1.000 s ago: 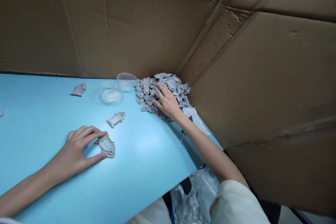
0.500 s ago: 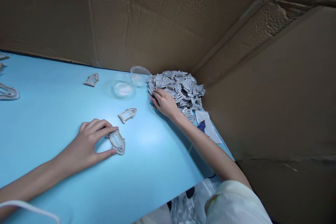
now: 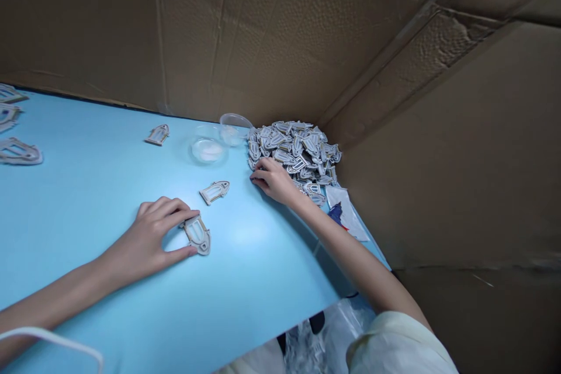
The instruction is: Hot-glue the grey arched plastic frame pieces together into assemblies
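A small grey arched piece, like a toy window frame (image 3: 198, 235), lies on the blue table. Thumb and forefinger of my left hand (image 3: 160, 234) pinch it at its two ends. At the near left edge of a heap of similar grey arched pieces (image 3: 302, 149) is my right hand (image 3: 274, 181), its fingers curled together. Whatever may be in those fingertips is hidden from view. Another arched piece (image 3: 214, 191) rests between my two hands, pointing to the upper right.
Two clear plastic dishes (image 3: 208, 151) with something white inside stand left of the heap. One arched piece (image 3: 158, 135) lies farther back, and several others (image 3: 20, 152) at the far left. Cardboard walls (image 3: 280, 41) rise behind and at right. A plastic packet (image 3: 346, 216) lies beside my right forearm.
My right hand has drawn back slightly toward me, to the heap's near edge, with its fingers closer together. My left hand keeps its hold on the arched piece. The view has shifted a little.
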Demonstrator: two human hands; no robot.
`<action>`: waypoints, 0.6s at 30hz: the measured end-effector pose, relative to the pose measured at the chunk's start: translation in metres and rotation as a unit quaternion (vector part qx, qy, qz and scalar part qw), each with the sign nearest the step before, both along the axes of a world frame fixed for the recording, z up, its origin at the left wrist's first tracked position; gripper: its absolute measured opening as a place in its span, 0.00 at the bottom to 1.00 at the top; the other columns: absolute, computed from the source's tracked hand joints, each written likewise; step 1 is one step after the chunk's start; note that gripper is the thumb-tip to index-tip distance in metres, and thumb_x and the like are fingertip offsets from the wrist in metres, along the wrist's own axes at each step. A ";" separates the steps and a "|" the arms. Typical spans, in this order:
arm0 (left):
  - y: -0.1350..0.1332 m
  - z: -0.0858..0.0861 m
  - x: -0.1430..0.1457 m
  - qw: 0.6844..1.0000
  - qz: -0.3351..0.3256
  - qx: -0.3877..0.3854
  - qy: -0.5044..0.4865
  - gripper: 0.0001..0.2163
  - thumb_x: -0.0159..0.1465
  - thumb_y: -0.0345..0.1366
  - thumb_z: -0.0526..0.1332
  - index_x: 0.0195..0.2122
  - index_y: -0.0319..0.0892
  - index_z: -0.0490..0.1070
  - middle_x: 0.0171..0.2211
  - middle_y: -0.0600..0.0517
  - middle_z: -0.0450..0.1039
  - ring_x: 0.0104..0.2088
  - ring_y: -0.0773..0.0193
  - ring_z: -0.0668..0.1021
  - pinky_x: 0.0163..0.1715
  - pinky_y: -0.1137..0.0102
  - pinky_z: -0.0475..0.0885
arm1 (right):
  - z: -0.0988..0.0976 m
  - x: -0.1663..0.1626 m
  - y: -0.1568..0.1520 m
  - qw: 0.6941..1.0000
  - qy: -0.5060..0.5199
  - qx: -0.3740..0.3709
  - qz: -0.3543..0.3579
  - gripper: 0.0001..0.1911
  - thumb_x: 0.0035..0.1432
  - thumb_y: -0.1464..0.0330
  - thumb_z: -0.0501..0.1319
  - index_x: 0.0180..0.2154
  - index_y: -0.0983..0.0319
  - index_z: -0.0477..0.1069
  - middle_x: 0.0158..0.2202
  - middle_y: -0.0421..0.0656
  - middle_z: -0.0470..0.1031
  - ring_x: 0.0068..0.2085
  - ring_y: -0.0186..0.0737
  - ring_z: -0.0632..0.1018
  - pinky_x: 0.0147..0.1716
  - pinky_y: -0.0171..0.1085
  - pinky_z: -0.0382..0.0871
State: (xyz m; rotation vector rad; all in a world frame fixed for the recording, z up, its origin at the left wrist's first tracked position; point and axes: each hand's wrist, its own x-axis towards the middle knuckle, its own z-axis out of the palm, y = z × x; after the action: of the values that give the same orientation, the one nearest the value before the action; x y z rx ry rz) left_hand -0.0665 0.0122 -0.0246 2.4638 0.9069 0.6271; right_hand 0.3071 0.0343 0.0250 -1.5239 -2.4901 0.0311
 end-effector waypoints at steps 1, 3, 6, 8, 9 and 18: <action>0.000 0.001 0.000 1.000 -0.001 0.000 0.001 0.22 0.66 0.53 0.68 0.59 0.53 0.79 0.53 0.48 0.79 0.53 0.47 0.78 0.52 0.57 0.68 | 0.002 -0.004 0.000 1.000 -0.021 0.002 0.002 0.12 0.74 0.70 0.58 0.41 0.61 0.81 0.48 0.53 0.75 0.50 0.52 0.72 0.50 0.47 0.66; 0.000 0.002 0.000 1.000 -0.005 0.001 0.000 0.22 0.66 0.53 0.68 0.59 0.53 0.78 0.52 0.48 0.79 0.53 0.48 0.78 0.52 0.57 0.68 | 0.005 -0.011 0.000 0.998 -0.063 -0.001 0.012 0.14 0.75 0.72 0.55 0.40 0.61 0.80 0.47 0.53 0.76 0.50 0.52 0.71 0.50 0.47 0.64; -0.001 0.003 0.001 1.000 -0.006 0.002 -0.002 0.22 0.66 0.53 0.68 0.59 0.54 0.79 0.52 0.49 0.79 0.52 0.48 0.78 0.52 0.57 0.68 | 0.006 -0.019 0.001 0.994 -0.103 -0.008 0.021 0.15 0.73 0.77 0.53 0.39 0.62 0.77 0.46 0.53 0.75 0.49 0.52 0.70 0.51 0.48 0.63; -0.001 0.003 0.001 1.000 -0.004 0.001 -0.002 0.22 0.65 0.53 0.69 0.59 0.53 0.79 0.52 0.48 0.80 0.52 0.48 0.78 0.51 0.58 0.68 | 0.005 -0.019 0.002 0.995 -0.103 -0.011 0.013 0.14 0.73 0.77 0.53 0.39 0.62 0.76 0.45 0.53 0.75 0.48 0.52 0.70 0.50 0.47 0.63; -0.001 0.003 0.001 1.000 -0.004 0.001 -0.003 0.22 0.65 0.52 0.69 0.59 0.53 0.79 0.52 0.48 0.80 0.52 0.48 0.78 0.51 0.58 0.69 | 0.004 -0.018 0.002 0.996 -0.091 -0.015 0.007 0.12 0.73 0.75 0.53 0.40 0.62 0.75 0.45 0.53 0.75 0.47 0.52 0.70 0.49 0.47 0.63; -0.001 0.000 0.002 1.000 0.000 -0.003 -0.013 0.22 0.65 0.53 0.68 0.59 0.54 0.79 0.52 0.48 0.79 0.52 0.47 0.78 0.51 0.57 0.69 | 0.010 -0.001 0.001 0.983 0.166 -0.076 -0.015 0.12 0.75 0.65 0.52 0.36 0.58 0.66 0.41 0.48 0.72 0.45 0.47 0.72 0.50 0.45 0.67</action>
State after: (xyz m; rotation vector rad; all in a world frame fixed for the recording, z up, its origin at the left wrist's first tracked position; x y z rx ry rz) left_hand -0.0646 0.0110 -0.0248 2.4450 0.8978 0.6539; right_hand 0.3058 0.0357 0.0348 -1.4718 -2.2406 0.4423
